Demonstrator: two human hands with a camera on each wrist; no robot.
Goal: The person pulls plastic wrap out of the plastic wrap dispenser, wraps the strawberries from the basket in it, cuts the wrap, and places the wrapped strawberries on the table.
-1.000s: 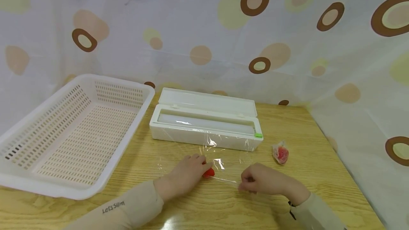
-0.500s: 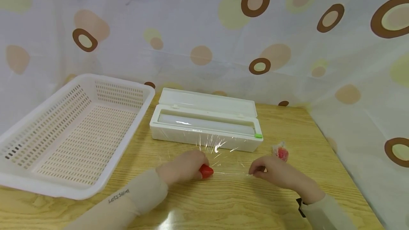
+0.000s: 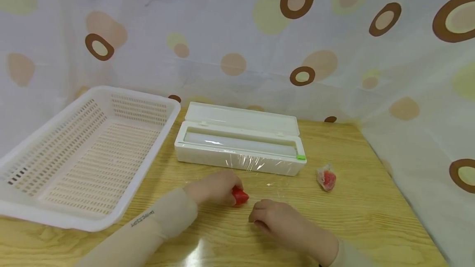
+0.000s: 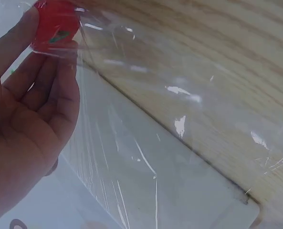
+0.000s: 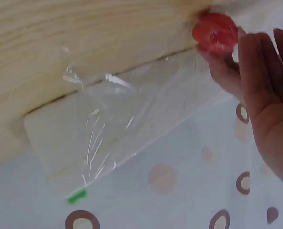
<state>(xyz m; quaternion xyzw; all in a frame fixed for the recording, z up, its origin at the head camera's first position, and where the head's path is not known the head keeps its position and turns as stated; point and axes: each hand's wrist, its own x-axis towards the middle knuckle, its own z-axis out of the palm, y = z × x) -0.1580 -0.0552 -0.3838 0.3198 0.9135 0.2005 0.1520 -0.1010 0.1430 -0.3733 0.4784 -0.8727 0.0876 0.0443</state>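
My left hand (image 3: 217,188) grips a small red fruit (image 3: 239,197) in front of the cling film box (image 3: 208,156). Thumb and fingers pinch it in the left wrist view, where a green mark shows on its skin. Clear cling film (image 4: 179,90) lies over the fruit and stretches back to the box. Just to the right of the fruit, my right hand (image 3: 276,221) hovers low over the table, fingers loosely bent. In the right wrist view its fingers look fairly straight beside the fruit (image 5: 215,33), and nothing shows held in them.
The box stands with its lid (image 3: 241,118) raised and a film roll (image 3: 237,141) inside. To its right lies another red piece wrapped in film (image 3: 327,178). A large white plastic basket (image 3: 74,222) takes up the left side. A patterned curtain (image 3: 200,32) hangs behind.
My right hand pulled the film edge out to the right, then let go and came back left, close to the fruit. My left hand has drawn the fruit slightly left, still gripping it.
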